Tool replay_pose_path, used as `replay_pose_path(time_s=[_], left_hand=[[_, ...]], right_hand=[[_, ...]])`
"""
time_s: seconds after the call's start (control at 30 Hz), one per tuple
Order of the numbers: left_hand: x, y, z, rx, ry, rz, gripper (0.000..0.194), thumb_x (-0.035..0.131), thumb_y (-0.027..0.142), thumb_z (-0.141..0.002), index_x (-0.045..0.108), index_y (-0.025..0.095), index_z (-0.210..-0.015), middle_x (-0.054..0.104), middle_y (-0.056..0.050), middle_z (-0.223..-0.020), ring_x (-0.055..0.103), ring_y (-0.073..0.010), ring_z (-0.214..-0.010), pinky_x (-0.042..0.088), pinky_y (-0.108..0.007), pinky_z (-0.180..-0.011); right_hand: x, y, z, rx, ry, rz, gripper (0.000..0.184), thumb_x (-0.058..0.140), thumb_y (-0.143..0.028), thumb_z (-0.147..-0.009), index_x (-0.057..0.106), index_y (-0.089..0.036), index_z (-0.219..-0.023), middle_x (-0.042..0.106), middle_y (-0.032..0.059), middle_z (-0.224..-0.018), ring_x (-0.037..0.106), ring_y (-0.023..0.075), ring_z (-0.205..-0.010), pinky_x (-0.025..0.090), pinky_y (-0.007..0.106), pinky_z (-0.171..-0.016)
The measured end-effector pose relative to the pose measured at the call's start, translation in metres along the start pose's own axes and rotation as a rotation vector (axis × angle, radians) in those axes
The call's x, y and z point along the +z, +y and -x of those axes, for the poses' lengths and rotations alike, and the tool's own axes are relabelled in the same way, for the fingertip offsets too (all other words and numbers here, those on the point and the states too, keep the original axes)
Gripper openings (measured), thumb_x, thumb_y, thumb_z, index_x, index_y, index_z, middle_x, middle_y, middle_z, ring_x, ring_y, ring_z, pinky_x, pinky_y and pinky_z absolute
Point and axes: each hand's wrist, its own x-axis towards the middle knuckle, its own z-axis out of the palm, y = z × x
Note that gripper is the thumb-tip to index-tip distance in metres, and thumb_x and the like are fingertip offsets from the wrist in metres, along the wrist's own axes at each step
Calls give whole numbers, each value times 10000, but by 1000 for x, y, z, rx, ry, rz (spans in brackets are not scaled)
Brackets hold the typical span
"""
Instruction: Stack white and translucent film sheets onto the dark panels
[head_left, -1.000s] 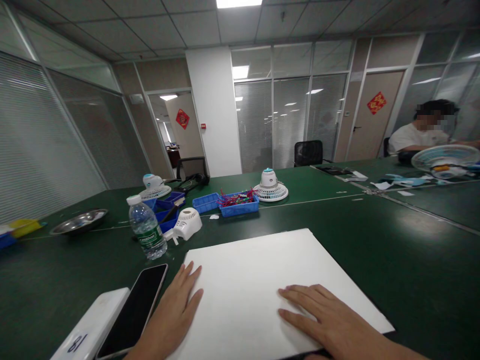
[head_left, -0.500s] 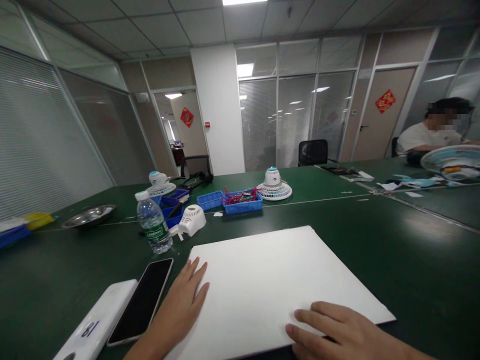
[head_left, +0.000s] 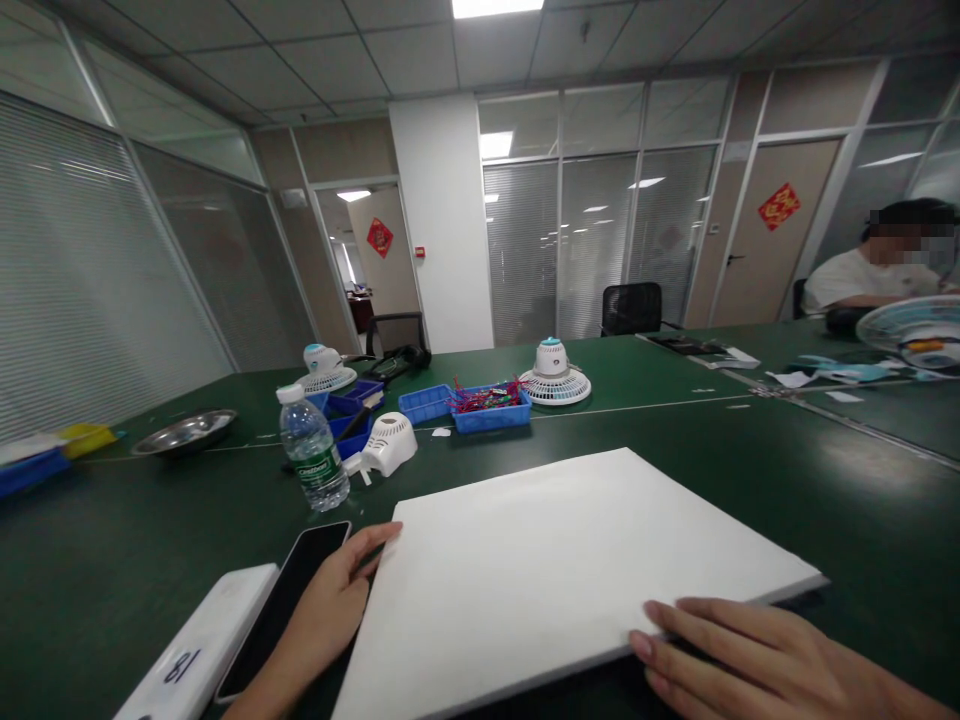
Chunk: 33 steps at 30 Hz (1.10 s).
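Note:
A flat white board (head_left: 555, 570), maybe a thick pad, lies in front of me at a slant, its right corner showing a dark gap beneath. At its left edge is my left hand (head_left: 326, 605), closed on the rim with the index finger along the far left corner; its other fingers are partly hidden. My right hand (head_left: 757, 655) rests at the near right edge, fingers stretched out and fingertips touching the board. Its thumb cannot be seen. Beside my left forearm lie a black-screened phone (head_left: 281, 600) and a white slab marked with a number (head_left: 199, 640).
Beyond the board stand a water bottle (head_left: 311, 450), a white plastic housing (head_left: 391, 445), a blue tray of wires (head_left: 491, 410) and a white fan part (head_left: 555, 375). A metal dish (head_left: 186, 432) sits left. A person (head_left: 877, 265) sits far right.
My left hand has slid off the board's top to its left edge. The board has turned and shifted right, its right corner higher in view. My right hand has moved right with it.

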Motion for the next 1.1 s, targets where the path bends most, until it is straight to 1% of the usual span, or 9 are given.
replay_pose_path(time_s=[0.07, 0.17, 0.27, 0.37, 0.57, 0.7, 0.8, 0.9, 1.1], left_hand=[[0, 0, 1, 33, -50, -28, 488, 687, 330, -751, 702, 196, -1220, 681, -91, -1342, 627, -315, -1249, 442, -509, -1100], [1, -1, 3, 184, -85, -203, 466, 724, 325, -739, 725, 262, -1201, 661, -64, -1369, 588, -309, -1298, 372, -531, -1152], [3, -6, 3, 327, -105, -360, 462, 749, 331, -751, 722, 310, -1211, 625, -57, -1407, 553, -305, -1333, 346, -539, -1169], [5, -11, 2, 402, -108, -438, 438, 740, 371, -791, 714, 327, -1226, 625, -49, -1405, 522, -301, -1357, 352, -537, -1167], [5, -6, 4, 397, -93, -461, 413, 709, 359, -817, 710, 337, -1229, 617, -28, -1399, 568, -287, -1306, 435, -470, -1121], [3, 0, 9, 407, -92, -454, 404, 682, 320, -824, 713, 322, -1226, 611, -28, -1393, 565, -275, -1307, 430, -464, -1124], [2, 1, 11, 403, -89, -443, 406, 672, 290, -832, 708, 328, -1235, 606, -19, -1399, 559, -264, -1315, 424, -453, -1131], [2, -2, 12, 407, -75, -418, 404, 687, 278, -824, 716, 336, -1223, 625, -9, -1384, 573, -267, -1301, 430, -443, -1130], [9, -6, 14, 447, -9, -343, 355, 674, 317, -850, 734, 319, -1200, 654, -32, -1362, 608, -274, -1270, 446, -444, -1118]], right_hand=[[-4, 1, 8, 98, -2, 23, 443, 303, -221, -1012, 683, -241, -1240, 599, -61, -1369, 617, 165, -1203, 566, 268, -961], [-7, 2, 18, 186, 27, 5, 451, 307, -190, -1001, 657, -230, -1283, 639, -13, -1329, 564, 165, -1275, 479, 289, -1098], [-6, 4, 25, 220, 48, -16, 456, 318, -174, -987, 651, -239, -1290, 664, 4, -1293, 542, 171, -1300, 456, 306, -1117], [0, 7, 30, 206, 55, -35, 442, 342, -152, -976, 668, -253, -1258, 672, -1, -1280, 541, 173, -1301, 468, 314, -1098], [17, 13, 41, 126, 23, -74, 415, 355, -148, -989, 658, -221, -1262, 673, 38, -1277, 551, 208, -1292, 538, 348, -982], [21, 15, 45, 93, 12, -6, 361, 470, -150, -967, 645, -213, -1276, 662, 53, -1294, 553, 234, -1286, 547, 378, -950], [21, 14, 44, 126, 17, 17, 365, 459, -158, -978, 633, -215, -1294, 672, 77, -1268, 565, 252, -1271, 541, 420, -965], [20, 14, 40, 184, 48, -26, 381, 393, -142, -995, 633, -190, -1287, 697, 93, -1199, 585, 243, -1246, 553, 407, -959], [8, 20, 24, 337, 215, 15, 324, 590, -75, -890, 665, -168, -1192, 704, 88, -1150, 649, 222, -1140, 568, 347, -955]])
